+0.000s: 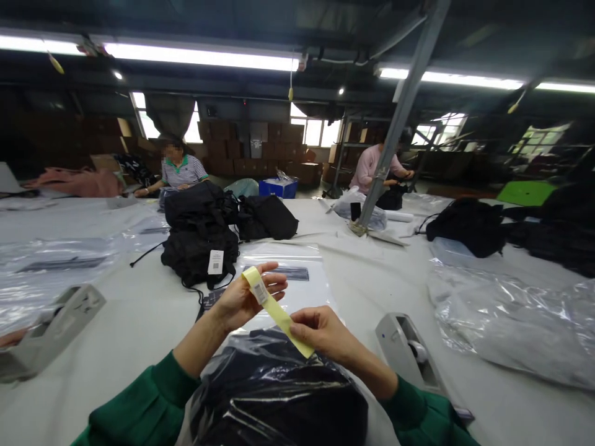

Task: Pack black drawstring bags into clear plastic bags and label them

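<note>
Taking the yellow strip as the middle of the dial, a grey tape dispenser sits on the white table over at nine o'clock, with flat clear bags just above it. Toward half past ten, a co-worker in a striped shirt is leaning in beyond a heap of black backpacks, one of which shows a white tag.

Nearer, the person's left hand is half open, fingers loosely bent, the strip laid across it; whether the thumb pins it, I can't tell. The strip slants from there toward five o'clock, a barcode label near its upper end. Below it, at six, lies a black bundle in clear plastic.

The right hand pinches the strip's lower end between thumb and fingers. At one o'clock, a co-worker in pink stands behind a metal post. Another dispenser rests toward four, and crumpled clear plastic spreads at three.
</note>
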Available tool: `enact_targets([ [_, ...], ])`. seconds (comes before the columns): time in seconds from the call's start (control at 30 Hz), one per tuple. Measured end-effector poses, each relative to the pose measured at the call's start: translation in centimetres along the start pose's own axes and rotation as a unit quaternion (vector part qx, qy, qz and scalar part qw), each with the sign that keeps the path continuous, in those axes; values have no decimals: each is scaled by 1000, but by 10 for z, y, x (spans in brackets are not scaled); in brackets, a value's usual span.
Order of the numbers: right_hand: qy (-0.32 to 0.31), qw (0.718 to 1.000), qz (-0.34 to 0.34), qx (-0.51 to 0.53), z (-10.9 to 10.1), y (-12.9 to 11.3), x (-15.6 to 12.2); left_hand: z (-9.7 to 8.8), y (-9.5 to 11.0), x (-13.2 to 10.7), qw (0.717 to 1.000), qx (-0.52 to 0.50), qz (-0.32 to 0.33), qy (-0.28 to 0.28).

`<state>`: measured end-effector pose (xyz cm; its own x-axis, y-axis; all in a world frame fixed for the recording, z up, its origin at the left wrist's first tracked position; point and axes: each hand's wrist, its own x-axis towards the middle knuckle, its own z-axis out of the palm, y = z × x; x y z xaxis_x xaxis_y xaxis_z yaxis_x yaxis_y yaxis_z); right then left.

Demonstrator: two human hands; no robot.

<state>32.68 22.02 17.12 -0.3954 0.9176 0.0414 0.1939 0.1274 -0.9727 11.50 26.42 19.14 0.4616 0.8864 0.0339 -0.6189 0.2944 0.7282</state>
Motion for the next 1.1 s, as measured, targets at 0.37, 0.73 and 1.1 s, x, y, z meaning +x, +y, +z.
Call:
enact_targets([
  [0.37,90,987,-126,-52,2,-43,9,34,-23,10,990,132,-40,1],
  [0.73,147,987,-59,25,-35,-44,-48,50,-23,23,910,361,150,-142],
  [1.1,241,956,-82,150,-36,-34,-63,76,-65,16,883,419,158,-140],
])
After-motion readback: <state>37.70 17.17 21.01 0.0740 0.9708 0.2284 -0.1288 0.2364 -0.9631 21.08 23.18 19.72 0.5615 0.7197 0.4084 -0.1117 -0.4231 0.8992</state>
